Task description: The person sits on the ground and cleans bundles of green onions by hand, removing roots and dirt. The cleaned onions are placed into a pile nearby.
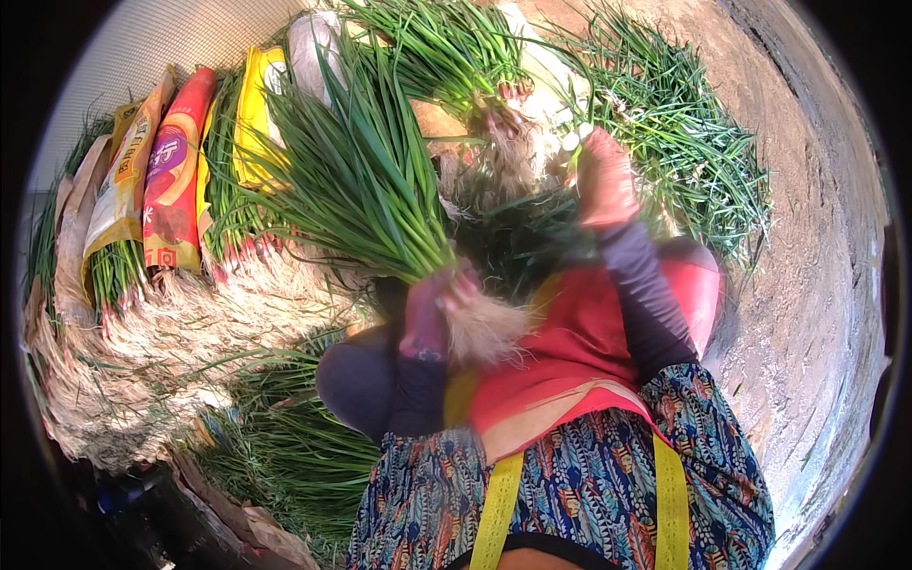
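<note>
My left hand (pixel 426 317) is closed around the lower stems of a thick bunch of rooted allium greens (pixel 377 192), perhaps Chinese chives. Its leaves fan up and to the left, and its pale, hairy roots (pixel 491 331) hang over my lap. Reaching forward, my right hand (pixel 605 182) is blurred, beside two small round white things (pixel 578 137). Its fingers point away from me, and whether they grip anything cannot be made out. Just beyond lies another bunch of greens (pixel 456 64), with pinkish bases and long roots turned towards me.
Rows of rooted bunches (pixel 235 249) stand at the left, some wrapped in a red printed sack (pixel 174 164) and a yellow sack (pixel 258 107). Loose greens (pixel 684 135) are heaped at the right, more greens (pixel 299 442) at lower left. A red apron (pixel 570 335) covers my lap.
</note>
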The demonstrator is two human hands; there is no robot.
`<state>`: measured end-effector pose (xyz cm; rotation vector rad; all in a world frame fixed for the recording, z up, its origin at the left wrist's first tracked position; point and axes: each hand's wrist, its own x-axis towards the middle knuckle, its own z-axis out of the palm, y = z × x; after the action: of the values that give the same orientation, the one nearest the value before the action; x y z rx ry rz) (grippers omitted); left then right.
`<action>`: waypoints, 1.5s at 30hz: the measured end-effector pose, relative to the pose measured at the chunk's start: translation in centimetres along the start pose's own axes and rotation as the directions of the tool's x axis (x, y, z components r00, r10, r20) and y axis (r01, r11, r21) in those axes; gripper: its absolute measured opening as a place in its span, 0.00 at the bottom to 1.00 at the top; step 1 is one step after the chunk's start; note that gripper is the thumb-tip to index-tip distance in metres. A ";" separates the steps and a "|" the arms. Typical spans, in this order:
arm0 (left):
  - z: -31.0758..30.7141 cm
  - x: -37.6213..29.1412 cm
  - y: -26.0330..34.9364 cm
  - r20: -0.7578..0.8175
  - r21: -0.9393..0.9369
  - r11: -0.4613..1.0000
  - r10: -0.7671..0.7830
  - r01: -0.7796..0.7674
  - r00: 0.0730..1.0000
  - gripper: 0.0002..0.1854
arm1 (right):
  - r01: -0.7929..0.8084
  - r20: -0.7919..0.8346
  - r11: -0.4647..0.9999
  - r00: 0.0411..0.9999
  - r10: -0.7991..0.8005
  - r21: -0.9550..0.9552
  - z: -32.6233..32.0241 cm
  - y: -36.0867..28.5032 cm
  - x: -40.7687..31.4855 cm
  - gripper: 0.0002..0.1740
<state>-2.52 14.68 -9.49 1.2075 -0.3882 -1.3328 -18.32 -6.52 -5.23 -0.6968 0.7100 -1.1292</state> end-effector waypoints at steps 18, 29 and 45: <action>1.1 -0.1 2.0 0.045 -0.569 0.822 0.071 -0.033 0.996 0.25 | 0.047 0.328 0.810 0.927 0.183 -0.585 -1.8 1.6 9.4 0.12; 2.8 0.5 1.4 0.017 -0.579 0.814 0.060 -0.039 0.998 0.20 | 0.184 0.324 0.353 0.860 0.395 -0.917 0.4 2.4 -1.8 0.15; 1.5 1.3 0.8 0.084 -0.346 0.936 -0.046 0.072 0.995 0.24 | -0.641 0.178 0.653 0.645 0.744 -0.403 -0.5 7.8 -1.1 0.19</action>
<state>-2.91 12.74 -8.71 0.8802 -0.1580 -1.4317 -14.80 -3.38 -11.55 -0.7468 0.7743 -0.1541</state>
